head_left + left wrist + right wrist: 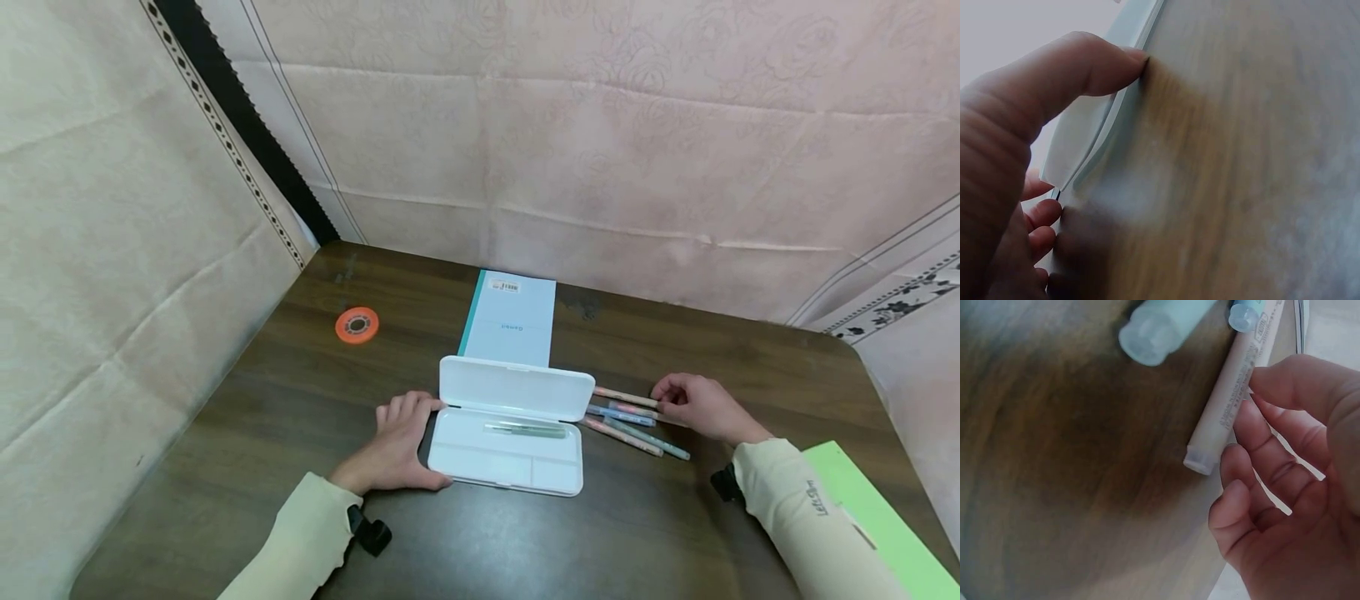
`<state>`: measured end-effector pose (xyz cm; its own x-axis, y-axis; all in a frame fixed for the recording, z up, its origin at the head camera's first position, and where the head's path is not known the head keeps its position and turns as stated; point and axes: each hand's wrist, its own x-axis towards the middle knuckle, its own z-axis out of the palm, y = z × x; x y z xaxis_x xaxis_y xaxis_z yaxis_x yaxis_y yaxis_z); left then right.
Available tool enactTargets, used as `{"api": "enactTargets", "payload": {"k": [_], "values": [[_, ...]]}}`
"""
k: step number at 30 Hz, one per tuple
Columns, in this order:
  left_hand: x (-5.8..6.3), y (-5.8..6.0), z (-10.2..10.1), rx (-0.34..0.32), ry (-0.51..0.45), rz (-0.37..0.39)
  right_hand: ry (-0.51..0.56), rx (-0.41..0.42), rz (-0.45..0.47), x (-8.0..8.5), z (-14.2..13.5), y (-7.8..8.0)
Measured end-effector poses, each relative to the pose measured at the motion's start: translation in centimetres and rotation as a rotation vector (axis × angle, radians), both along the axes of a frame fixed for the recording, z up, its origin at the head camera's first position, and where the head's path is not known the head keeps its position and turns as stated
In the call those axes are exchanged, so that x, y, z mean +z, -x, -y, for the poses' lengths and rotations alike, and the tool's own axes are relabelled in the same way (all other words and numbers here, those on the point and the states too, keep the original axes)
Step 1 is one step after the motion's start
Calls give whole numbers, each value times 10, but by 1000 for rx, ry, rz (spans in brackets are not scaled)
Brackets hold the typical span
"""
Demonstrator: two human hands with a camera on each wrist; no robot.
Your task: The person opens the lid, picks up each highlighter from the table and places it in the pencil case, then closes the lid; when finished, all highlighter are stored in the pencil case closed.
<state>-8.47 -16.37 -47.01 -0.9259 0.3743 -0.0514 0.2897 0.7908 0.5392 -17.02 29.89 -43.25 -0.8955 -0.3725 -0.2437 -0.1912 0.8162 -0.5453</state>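
Note:
A white pencil case lies with its lid raised at the back. Inside its rear compartment is a greenish, partly see-through pen. My left hand grips the case's left end, thumb at the front edge and fingers towards the hinge; the left wrist view shows the thumb on the rim. Right of the case, several pens in pink, blue and teal lie close together. My right hand pinches a pale pink pen near its end between thumb and fingers.
Behind the case lies a light blue booklet with a barcode label. An orange disc with a dark centre sits at the back left. A bright green sheet or folder is beneath the right forearm. Patterned cloth hangs behind the table.

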Motion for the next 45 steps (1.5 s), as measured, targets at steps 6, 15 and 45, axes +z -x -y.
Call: {"api": "enactTargets", "payload": {"k": [6,15,45], "values": [[-1,0,0,-5,-5,-2,-11,9,7,1,0,1],[-1,0,-1,-10,-5,-2,-26,-6,7,0,-2,1],[0,0,0,-10,-14,0,31,-110,-314,79,-10,-23]]}}
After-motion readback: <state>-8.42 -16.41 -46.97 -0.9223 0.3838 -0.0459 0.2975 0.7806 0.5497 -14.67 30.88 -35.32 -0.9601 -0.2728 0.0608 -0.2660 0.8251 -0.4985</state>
